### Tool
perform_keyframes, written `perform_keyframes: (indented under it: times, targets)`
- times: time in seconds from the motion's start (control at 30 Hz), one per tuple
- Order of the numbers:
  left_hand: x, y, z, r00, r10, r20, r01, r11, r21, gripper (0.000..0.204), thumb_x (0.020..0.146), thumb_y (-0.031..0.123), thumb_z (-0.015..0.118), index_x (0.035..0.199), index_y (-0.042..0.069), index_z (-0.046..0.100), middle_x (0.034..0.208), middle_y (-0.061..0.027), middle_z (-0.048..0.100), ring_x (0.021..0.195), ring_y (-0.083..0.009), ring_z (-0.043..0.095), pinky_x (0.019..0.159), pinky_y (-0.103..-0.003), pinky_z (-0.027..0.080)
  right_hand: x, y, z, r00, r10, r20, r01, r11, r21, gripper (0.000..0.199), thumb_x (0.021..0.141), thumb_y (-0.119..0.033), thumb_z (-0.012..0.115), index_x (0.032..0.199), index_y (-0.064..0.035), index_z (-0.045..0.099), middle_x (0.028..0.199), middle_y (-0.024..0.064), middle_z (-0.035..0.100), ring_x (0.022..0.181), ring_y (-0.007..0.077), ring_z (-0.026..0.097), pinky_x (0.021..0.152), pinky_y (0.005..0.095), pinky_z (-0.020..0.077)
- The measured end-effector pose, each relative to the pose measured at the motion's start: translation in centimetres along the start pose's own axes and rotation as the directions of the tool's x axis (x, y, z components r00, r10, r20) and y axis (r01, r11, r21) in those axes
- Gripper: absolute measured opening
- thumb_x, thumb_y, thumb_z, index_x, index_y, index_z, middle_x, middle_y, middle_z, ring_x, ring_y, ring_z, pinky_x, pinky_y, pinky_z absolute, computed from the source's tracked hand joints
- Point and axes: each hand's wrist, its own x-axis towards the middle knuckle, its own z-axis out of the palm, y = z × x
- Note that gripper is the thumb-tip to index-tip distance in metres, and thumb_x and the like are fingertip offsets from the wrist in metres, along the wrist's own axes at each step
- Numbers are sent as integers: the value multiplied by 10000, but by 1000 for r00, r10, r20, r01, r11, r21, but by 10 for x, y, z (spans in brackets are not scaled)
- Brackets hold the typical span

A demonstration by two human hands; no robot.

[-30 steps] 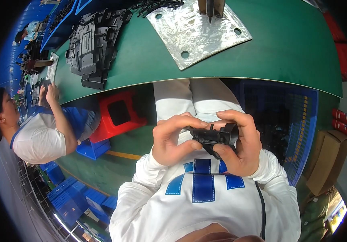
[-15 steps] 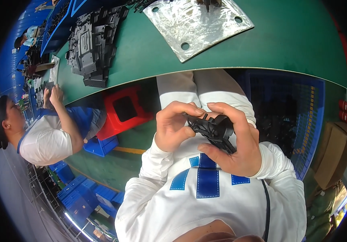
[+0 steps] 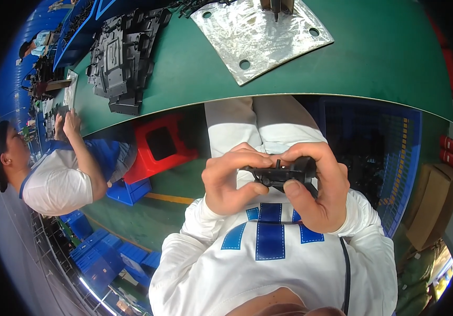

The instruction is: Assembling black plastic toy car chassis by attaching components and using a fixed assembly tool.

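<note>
Between my two hands, above my lap, is a black plastic part (image 3: pixel 278 174) with a rounded end on the right and a short peg standing up in its middle. My left hand (image 3: pixel 232 179) pinches its narrower left end between thumb and fingers. The right hand (image 3: pixel 318 184) wraps round the rounded end, thumb on the near side. Fingers cover much of the part, so its full shape is hidden. Beyond my hands, on the green table (image 3: pixel 195 73), lies a scuffed silver metal plate (image 3: pixel 268 47) with round holes and a pointed tool (image 3: pixel 275 10) over it.
Stacked black plastic parts (image 3: pixel 118 63) lie on the table's left, beside a blue bin (image 3: pixel 74 37). A blue crate (image 3: pixel 410 168) with dark contents and a cardboard box (image 3: pixel 434 205) stand at right. A red stool (image 3: pixel 160 145) and a co-worker (image 3: pixel 58 174) are at left.
Both hands have tilted the black part, so it lies more level and shows its narrow side. My hands have shifted slightly toward me, the right thumb now higher on it.
</note>
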Motion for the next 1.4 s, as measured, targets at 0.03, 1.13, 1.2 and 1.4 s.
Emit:
perform_keyframes:
  times: [0.03,1.13,1.2,1.4]
  targets:
    - [-1,1,1,1000,19,2,-19,999,33,418,748,195,831,1037,-44,645,933,-166,710,827,-256,670,753,-341,526,0,0,0,1000,-1,2,1,1000,-2,315,888,-97,636,1144,30,503,915,129,659,735,159,679,665,246,520]
    - [9,18,2,997,24,70,-41,966,254,588,624,17,824,1170,-38,611,1017,-160,696,776,-217,654,726,-301,528,1,7,-1,982,140,-125,-129,988,87,291,835,-50,654,1102,23,562,928,89,618,835,111,596,727,234,485]
    - [9,18,3,999,31,39,-40,964,265,581,626,7,813,1168,-41,610,1018,-157,695,773,-211,650,721,-295,522,6,3,1,974,186,-130,-169,977,131,288,827,-47,659,1090,24,567,929,87,618,832,116,599,714,238,482]
    - [9,14,1,997,79,20,-81,957,278,584,622,-13,788,1172,-64,598,986,-172,689,778,-218,657,737,-296,521,10,-1,5,965,225,-138,-207,970,128,285,809,-50,673,1067,14,570,884,95,638,774,140,637,690,243,493]
